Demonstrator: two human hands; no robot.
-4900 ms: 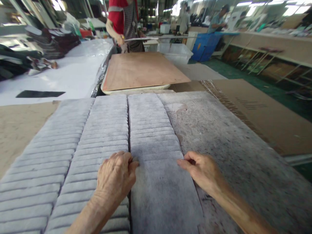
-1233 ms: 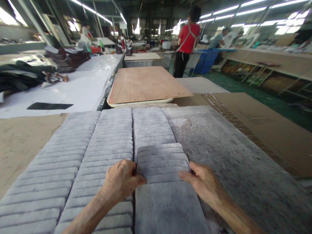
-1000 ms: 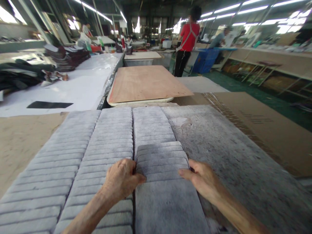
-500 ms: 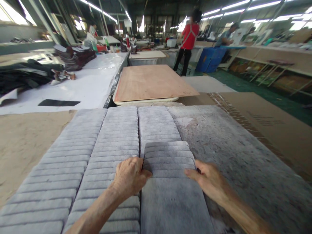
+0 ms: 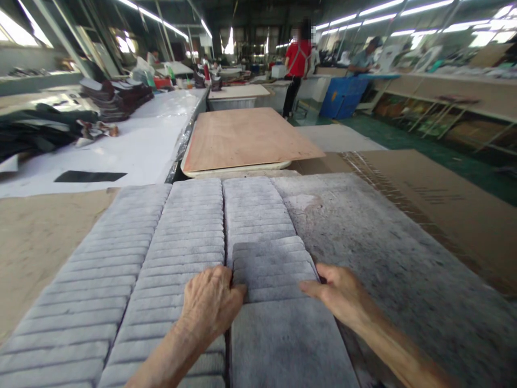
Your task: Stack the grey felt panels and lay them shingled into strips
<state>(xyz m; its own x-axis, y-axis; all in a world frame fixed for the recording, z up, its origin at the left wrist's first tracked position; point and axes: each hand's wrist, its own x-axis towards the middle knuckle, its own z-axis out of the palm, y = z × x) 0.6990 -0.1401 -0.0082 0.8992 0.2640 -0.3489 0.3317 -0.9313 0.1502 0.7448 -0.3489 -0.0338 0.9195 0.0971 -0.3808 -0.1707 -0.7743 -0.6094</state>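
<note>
A fanned stack of grey felt-like fabric pieces (image 5: 270, 272) lies at the front of the rightmost row, its near piece large and flat. My left hand (image 5: 212, 299) is closed on the stack's left edge, thumb on top. My right hand (image 5: 341, 293) grips the opposite edge, its thumb on top and its other fingers at the side. Beyond the stack, the same row (image 5: 258, 205) continues with overlapping pieces. Two more overlapping rows, a middle row (image 5: 191, 221) and a left row (image 5: 92, 275), run alongside to the left.
The rows lie on a mottled grey table surface (image 5: 388, 258). Ahead is a plywood board (image 5: 250, 137); flat cardboard (image 5: 436, 194) lies to the right. A white-covered table (image 5: 141, 134) with dark material stands at left. A person in red (image 5: 298, 59) stands farther off.
The view has shifted slightly. Both hands keep hold of the stack, whose upper pieces now look darker and tilted a little more. The person in red has turned.
</note>
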